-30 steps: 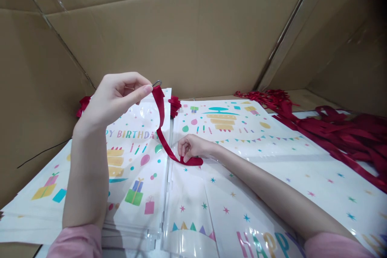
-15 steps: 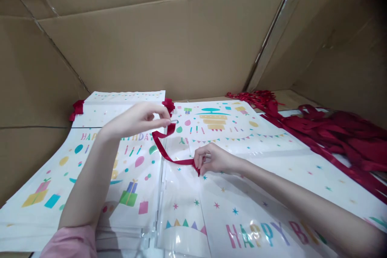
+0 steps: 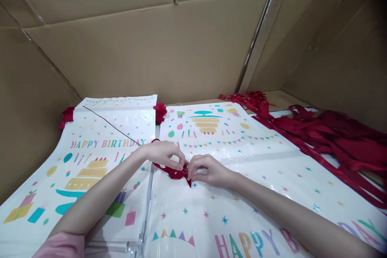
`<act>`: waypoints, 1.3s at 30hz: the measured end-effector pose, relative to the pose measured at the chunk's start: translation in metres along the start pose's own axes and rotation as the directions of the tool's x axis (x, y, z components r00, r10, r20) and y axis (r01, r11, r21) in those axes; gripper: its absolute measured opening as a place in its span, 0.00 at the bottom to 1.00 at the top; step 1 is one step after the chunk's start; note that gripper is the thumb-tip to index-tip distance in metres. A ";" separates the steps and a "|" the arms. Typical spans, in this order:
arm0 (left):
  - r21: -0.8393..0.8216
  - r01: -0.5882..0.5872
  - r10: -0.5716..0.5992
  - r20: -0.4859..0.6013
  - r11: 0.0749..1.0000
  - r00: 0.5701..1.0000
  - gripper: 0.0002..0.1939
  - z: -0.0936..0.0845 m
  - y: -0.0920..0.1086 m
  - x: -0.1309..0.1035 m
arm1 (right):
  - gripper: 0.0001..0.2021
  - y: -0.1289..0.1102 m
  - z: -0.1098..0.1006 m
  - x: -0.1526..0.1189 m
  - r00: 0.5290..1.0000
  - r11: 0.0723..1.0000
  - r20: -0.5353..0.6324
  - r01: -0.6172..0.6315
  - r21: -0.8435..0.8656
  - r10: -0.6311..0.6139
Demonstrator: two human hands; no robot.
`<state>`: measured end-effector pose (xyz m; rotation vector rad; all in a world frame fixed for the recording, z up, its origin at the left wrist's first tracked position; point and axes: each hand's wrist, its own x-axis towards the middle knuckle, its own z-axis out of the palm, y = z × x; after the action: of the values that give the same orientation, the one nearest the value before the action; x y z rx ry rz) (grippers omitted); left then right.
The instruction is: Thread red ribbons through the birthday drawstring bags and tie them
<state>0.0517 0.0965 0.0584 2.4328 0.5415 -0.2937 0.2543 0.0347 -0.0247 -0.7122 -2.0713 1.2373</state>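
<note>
My left hand (image 3: 166,155) is pinched closed at a small metal loop (image 3: 185,170), which lies against the tip of a red ribbon. It looks like the left fingers hold this loop, though its shape is partly covered. My right hand (image 3: 208,170) grips the red ribbon (image 3: 173,173) between thumb and fingers, with a pointed end hanging below them. The ribbon bunches under my left hand. Both hands nearly touch, just above a white printed bag-like sheet (image 3: 169,201) with stars and bunting. Left of it lies a stack of "HAPPY BIRTHDAY" sheets (image 3: 99,133).
Long red ribbons (image 3: 326,137) are heaped at the right, over the sheets' edge. Red ribbon bunches (image 3: 159,113) stick out beside the left stack. A thin dark cord (image 3: 111,125) crosses that stack. Tall cardboard walls (image 3: 145,48) rise behind and at both sides.
My left hand has come down and right, bringing the metal loop to the ribbon end at my right hand. The ribbon between them has slackened. The dark cord now lies across the left stack.
</note>
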 end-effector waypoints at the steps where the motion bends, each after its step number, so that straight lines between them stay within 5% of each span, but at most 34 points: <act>1: -0.002 -0.001 0.001 0.014 1.000 1.000 0.07 0.000 0.000 0.000 | 0.08 0.000 0.000 0.001 1.000 0.999 -0.002 0.025 -0.036 -0.025; 19: -0.182 -0.029 0.046 0.086 0.983 0.995 0.08 0.004 -0.023 0.005 | 0.07 0.003 -0.001 -0.001 0.998 0.989 0.054 0.029 -0.148 -0.021; 29: -0.227 -0.020 0.041 0.088 0.974 0.995 0.08 0.003 -0.022 0.005 | 0.15 0.006 -0.007 -0.004 0.998 0.882 0.060 0.036 -0.469 -0.009; 39: -0.117 0.065 -0.060 0.051 0.991 0.997 0.08 0.004 -0.022 0.006 | 0.15 0.006 -0.006 -0.004 0.999 0.878 0.041 0.026 -0.477 -0.007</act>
<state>0.0469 0.1112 0.0417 2.2914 0.5981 -0.3346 0.2619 0.0379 -0.0284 -0.8883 -2.4395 0.7264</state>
